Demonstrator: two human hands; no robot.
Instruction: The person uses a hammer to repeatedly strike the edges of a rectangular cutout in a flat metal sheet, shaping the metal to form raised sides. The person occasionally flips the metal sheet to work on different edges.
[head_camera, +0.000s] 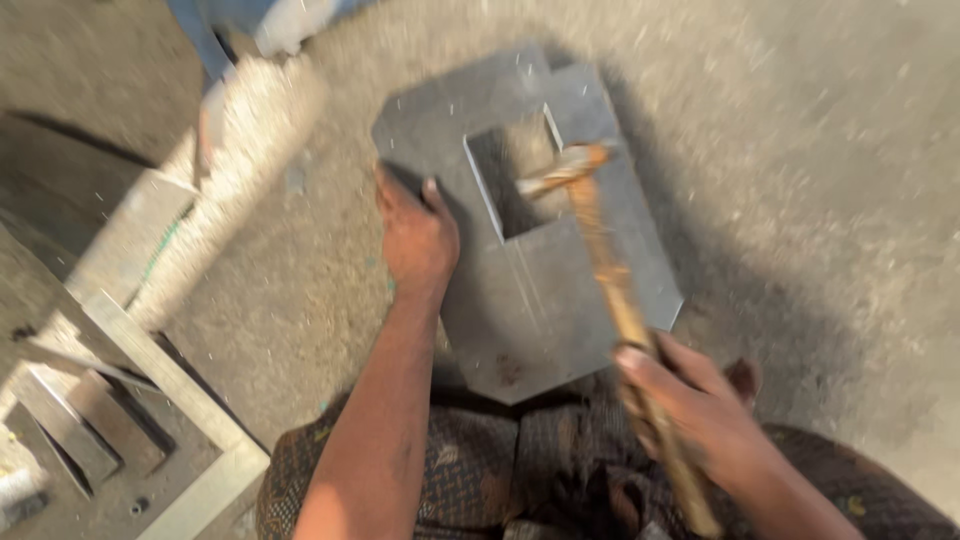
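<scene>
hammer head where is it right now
In the head view the hammer head sits over the rectangular cut-out in the grey metal sheet, right of the left hand; the right hand grips its wooden handle.

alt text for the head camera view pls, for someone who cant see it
Seen from above, a person's right hand grips a wooden-handled hammer, its head over a rectangular cutout in a flat grey metal plate on a dusty floor. The left hand presses on the plate's left edge. Metal bars lie at left.
</scene>
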